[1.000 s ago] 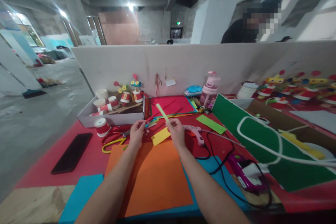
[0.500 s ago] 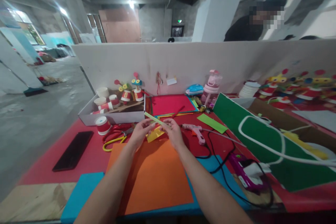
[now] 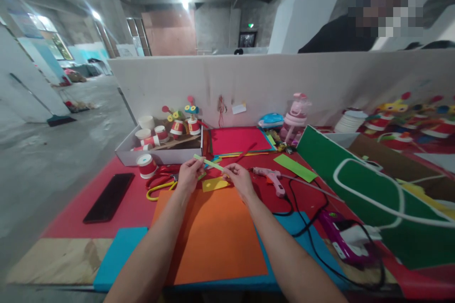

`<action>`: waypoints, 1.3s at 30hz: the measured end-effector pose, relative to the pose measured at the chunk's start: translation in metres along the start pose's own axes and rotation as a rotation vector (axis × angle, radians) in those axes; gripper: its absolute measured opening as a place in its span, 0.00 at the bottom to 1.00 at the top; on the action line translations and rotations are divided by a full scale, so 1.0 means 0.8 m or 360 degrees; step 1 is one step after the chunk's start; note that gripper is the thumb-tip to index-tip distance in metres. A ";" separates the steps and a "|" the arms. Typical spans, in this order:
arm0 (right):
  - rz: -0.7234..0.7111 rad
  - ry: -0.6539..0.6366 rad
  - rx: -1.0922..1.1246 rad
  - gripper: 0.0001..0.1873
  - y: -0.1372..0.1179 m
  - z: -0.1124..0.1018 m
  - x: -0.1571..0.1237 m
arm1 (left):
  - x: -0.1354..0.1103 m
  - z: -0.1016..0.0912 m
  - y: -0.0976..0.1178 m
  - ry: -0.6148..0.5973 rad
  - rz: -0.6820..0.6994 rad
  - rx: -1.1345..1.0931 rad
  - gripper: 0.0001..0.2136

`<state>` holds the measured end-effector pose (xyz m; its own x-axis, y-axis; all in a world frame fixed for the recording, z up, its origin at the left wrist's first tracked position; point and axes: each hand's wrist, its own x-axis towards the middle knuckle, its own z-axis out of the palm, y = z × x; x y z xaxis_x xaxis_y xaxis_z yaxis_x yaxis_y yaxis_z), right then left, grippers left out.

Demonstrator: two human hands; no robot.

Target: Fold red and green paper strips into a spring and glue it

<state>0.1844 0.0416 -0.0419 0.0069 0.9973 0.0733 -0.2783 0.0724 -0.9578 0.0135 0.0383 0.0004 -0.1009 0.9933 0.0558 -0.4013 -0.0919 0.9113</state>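
Observation:
Between my two hands a narrow light-green paper strip point(image 3: 214, 164) is held up above the table. My left hand point(image 3: 190, 174) pinches it near its left end. My right hand point(image 3: 239, 177) pinches the other end. Just below the strip lies a yellow paper piece point(image 3: 215, 184), at the far edge of a large orange sheet point(image 3: 213, 236). Left of my left hand are scissors with yellow handles point(image 3: 156, 193) and a red-handled tool point(image 3: 159, 177). A pink glue gun point(image 3: 270, 177) rests right of my right hand, with a bright green paper piece point(image 3: 295, 167) beyond it.
A white box point(image 3: 174, 156) holds paper cups and two cup figures. A black phone point(image 3: 108, 198) lies left. Red sheets point(image 3: 240, 140) are stacked behind. Rightward stand a green board point(image 3: 355, 199) and a purple power strip point(image 3: 346, 236) with cables. A person point(image 3: 341, 33) is beyond the partition.
My hands have moved slightly apart along the strip, showing more of it between them. The view has shifted a little, and the yellow piece below is less covered.

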 end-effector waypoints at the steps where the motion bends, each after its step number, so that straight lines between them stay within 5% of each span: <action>1: -0.0003 0.0007 0.0020 0.16 0.001 -0.001 0.001 | 0.002 -0.003 0.002 0.0031 0.0016 -0.0038 0.15; 14: -0.0001 0.0068 0.0057 0.17 -0.008 -0.010 0.005 | 0.016 -0.022 0.009 0.0273 0.0182 -0.0138 0.19; 21: 0.0061 -0.0024 0.0049 0.19 0.000 -0.003 0.003 | 0.008 -0.012 0.002 -0.0172 -0.0021 0.0017 0.20; 26: 0.0098 -0.0111 -0.0033 0.20 0.003 -0.001 0.001 | 0.011 -0.020 -0.001 -0.0013 0.0011 0.0146 0.16; 32: -0.0003 -0.0014 -0.0037 0.18 0.001 -0.004 0.005 | 0.012 -0.032 0.009 -0.0217 -0.0007 0.0332 0.14; 36: -0.0099 0.0182 0.0058 0.16 -0.004 -0.008 0.008 | 0.014 -0.033 0.013 0.0058 0.0142 0.0173 0.14; 39: -0.0009 0.0072 0.0082 0.17 -0.005 -0.008 0.004 | 0.017 -0.035 0.013 0.0170 0.0233 0.0037 0.15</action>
<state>0.1916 0.0448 -0.0395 0.0519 0.9965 0.0652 -0.3274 0.0786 -0.9416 -0.0173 0.0487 -0.0004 -0.2532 0.9563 0.1460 -0.3543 -0.2321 0.9059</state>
